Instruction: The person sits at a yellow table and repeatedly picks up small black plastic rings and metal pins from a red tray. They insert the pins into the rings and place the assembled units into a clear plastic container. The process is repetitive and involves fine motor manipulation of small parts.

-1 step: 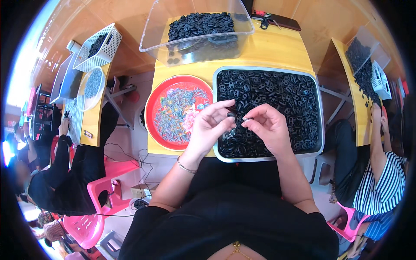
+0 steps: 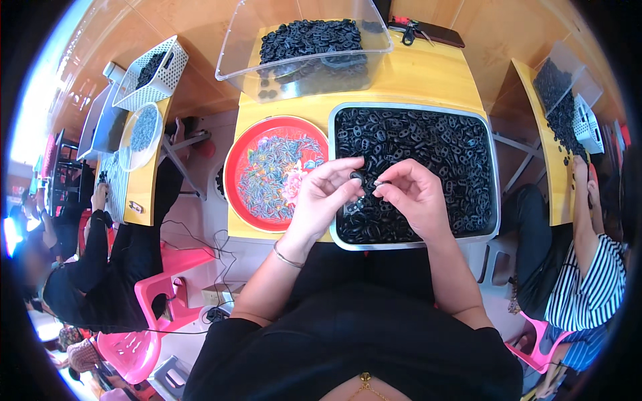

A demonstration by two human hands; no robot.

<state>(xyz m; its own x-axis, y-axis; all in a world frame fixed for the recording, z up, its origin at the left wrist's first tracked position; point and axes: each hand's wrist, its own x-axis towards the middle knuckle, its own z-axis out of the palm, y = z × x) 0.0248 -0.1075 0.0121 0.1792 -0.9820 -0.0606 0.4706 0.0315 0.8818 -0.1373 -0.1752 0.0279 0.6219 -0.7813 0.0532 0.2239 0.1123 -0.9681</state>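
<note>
Over the left part of a metal-rimmed tray (image 2: 496, 194) full of small black oval pieces with holes, both hands are raised close together. Thumb and fingers of my left hand (image 2: 324, 192) are closed on a small black piece (image 2: 357, 176) of that kind. My right hand (image 2: 412, 195) is pinched just beside it, on something tiny and dark at the fingertips, too small to name. Left of the tray lies a round red tray (image 2: 234, 194) with a flower pattern, strewn with many small, slim, greyish pin-like parts (image 2: 267, 175).
Behind the trays stands a clear plastic bin (image 2: 301, 80) with more black pieces. Pliers (image 2: 408, 32) and a dark brown flat case (image 2: 441, 35) lie at the table's far right. People work at side tables left and right. A pink chair (image 2: 144, 334) stands at lower left.
</note>
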